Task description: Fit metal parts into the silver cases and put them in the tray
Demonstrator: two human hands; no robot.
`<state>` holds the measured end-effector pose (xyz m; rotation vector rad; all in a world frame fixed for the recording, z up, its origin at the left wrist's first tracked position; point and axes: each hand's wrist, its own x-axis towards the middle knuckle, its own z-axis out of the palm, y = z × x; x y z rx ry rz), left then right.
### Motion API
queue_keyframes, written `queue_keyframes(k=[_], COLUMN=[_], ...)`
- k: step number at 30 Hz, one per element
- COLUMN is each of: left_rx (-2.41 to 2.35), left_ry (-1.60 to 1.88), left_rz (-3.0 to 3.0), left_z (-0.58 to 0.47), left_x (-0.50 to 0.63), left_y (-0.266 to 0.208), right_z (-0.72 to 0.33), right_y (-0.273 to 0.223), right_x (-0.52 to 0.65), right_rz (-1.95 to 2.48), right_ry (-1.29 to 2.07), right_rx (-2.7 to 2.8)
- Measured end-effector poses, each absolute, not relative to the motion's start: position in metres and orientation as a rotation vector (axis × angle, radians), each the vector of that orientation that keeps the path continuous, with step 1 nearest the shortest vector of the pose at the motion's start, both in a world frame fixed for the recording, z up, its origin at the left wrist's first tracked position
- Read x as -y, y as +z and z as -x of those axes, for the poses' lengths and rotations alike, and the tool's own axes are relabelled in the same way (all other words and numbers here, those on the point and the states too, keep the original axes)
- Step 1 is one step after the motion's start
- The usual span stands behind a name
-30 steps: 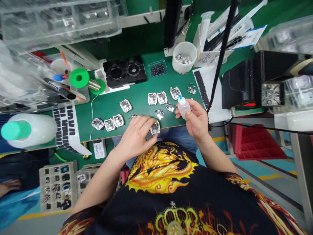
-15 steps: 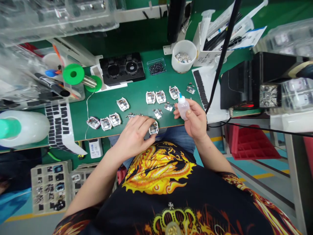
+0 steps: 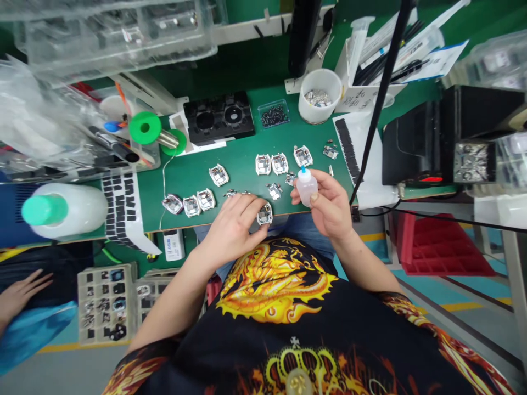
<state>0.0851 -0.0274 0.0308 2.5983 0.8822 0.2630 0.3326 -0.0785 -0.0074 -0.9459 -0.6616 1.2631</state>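
Observation:
At the bench's front edge my left hand (image 3: 235, 227) is closed on a small silver watch case (image 3: 264, 214) with electronics inside, gripped by thumb and fingers. My right hand (image 3: 331, 207) holds a small translucent squeeze bottle (image 3: 307, 188) with a blue tip, upright and tilted slightly left. Beyond the hands lie a pair of similar watch cases (image 3: 271, 164) and a single case (image 3: 303, 156). More cases (image 3: 198, 201) sit to the left of my left hand. Loose circuit modules (image 3: 274, 191) lie between my hands.
A white tub (image 3: 320, 97) of small parts, a clear box of black screws (image 3: 274, 114) and a black tray (image 3: 220, 118) stand at the back. To the left are a solder spool (image 3: 146, 128) and a large bottle (image 3: 68, 211). A co-worker's hand (image 3: 22, 293) shows at far left.
The whole view has shifted, so things appear further right. Both hands keep their hold on the watch case and the squeeze bottle. A co-worker's hand has come into view at left.

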Motion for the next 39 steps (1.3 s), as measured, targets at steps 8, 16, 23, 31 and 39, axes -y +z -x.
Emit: queue_keyframes(k=[8, 16, 23, 31, 39], left_rx=[-0.894, -0.922, -0.903, -0.915, -0.917], left_ry=[0.25, 0.259, 0.252, 0.224, 0.223], left_rz=[-2.625, -2.629, -2.645, -2.657, -2.657], left_z=[-0.08, -0.079, -0.079, -0.081, -0.081], left_x=[0.031, 0.032, 0.031, 0.031, 0.031], left_y=[0.022, 0.023, 0.024, 0.025, 0.026], right_z=[-0.296, -0.288, -0.29, -0.291, -0.29], right_y=[0.009, 0.012, 0.01, 0.01, 0.008], right_x=[0.067, 0.067, 0.066, 0.063, 0.062], right_rz=[0.681, 0.698, 0.656, 0.649, 0.587], right_ry=[1.578, 1.66, 1.706, 1.725, 1.726], right_rx=[0.63, 0.622, 0.572, 0.537, 0.528])
